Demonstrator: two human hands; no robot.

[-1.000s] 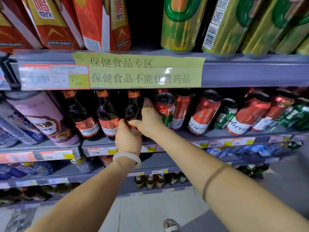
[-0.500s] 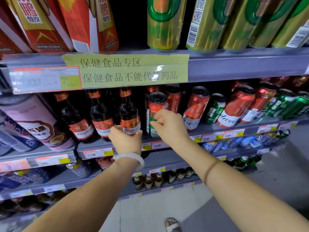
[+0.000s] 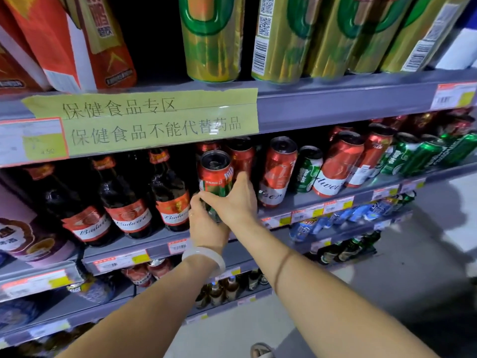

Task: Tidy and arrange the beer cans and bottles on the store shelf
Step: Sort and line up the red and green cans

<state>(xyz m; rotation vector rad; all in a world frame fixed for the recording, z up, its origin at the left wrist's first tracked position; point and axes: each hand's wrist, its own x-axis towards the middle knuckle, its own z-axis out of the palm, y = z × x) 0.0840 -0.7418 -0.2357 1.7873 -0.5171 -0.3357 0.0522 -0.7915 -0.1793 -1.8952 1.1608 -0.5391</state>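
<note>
A red and green beer can (image 3: 215, 177) stands upright at the front of the middle shelf (image 3: 144, 244). My left hand (image 3: 206, 226) grips its lower part from the left and my right hand (image 3: 236, 200) wraps its lower right side. To the left stand three dark Budweiser bottles (image 3: 129, 200) with red labels. To the right lean red Budweiser cans (image 3: 277, 174) and green cans (image 3: 307, 169); more red cans sit behind the held one, partly hidden.
A yellow paper sign (image 3: 154, 120) hangs on the upper shelf edge, under tall gold-green cans (image 3: 211, 37) and orange cartons (image 3: 77, 42). A purple tub (image 3: 28, 228) stands far left. Lower shelves hold more bottles (image 3: 222, 293) and cans. The grey floor lies to the right.
My left hand has left the rightmost Budweiser bottle and moved right onto the red and green can. My right hand has closed around that can's right side.
</note>
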